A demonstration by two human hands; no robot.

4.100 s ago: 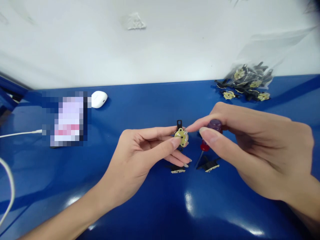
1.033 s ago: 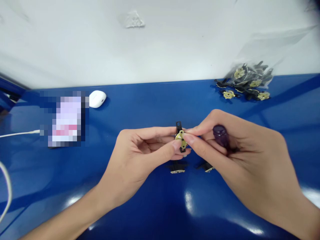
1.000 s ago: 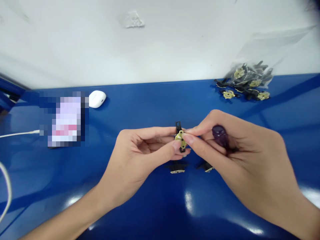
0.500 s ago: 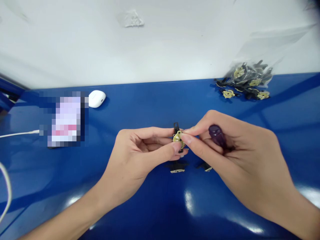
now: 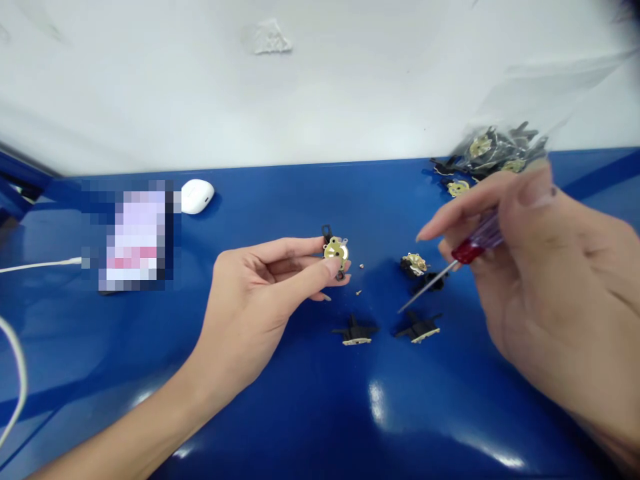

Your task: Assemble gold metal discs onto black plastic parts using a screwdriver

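Between the thumb and fingers of my left hand (image 5: 280, 280) is a small black part with a round brass-coloured plate (image 5: 336, 252), plate facing up. My right hand (image 5: 545, 280), partly blurred, holds a screwdriver (image 5: 475, 244) with a red and clear purple handle, its thin tip pointing down to the left. Two tiny screws, an upper one (image 5: 361, 266) and a lower one (image 5: 359, 293), lie on the blue table between the hands. Similar black and brass parts lie at the near middle (image 5: 357, 331), near right (image 5: 419, 327) and under the screwdriver (image 5: 414, 263).
More such parts (image 5: 457, 188) lie at the back right by a clear plastic bag (image 5: 500, 148) of them. A blurred-out phone (image 5: 135, 233) with a white cable (image 5: 45, 268) and a white case (image 5: 197, 197) are on the left. A white wall stands behind the blue table (image 5: 280, 200).
My right hand has left the held part and moved right, its screwdriver now pointing down with the shaft showing. My left hand has shifted slightly left with the part. Screws and more parts are uncovered.
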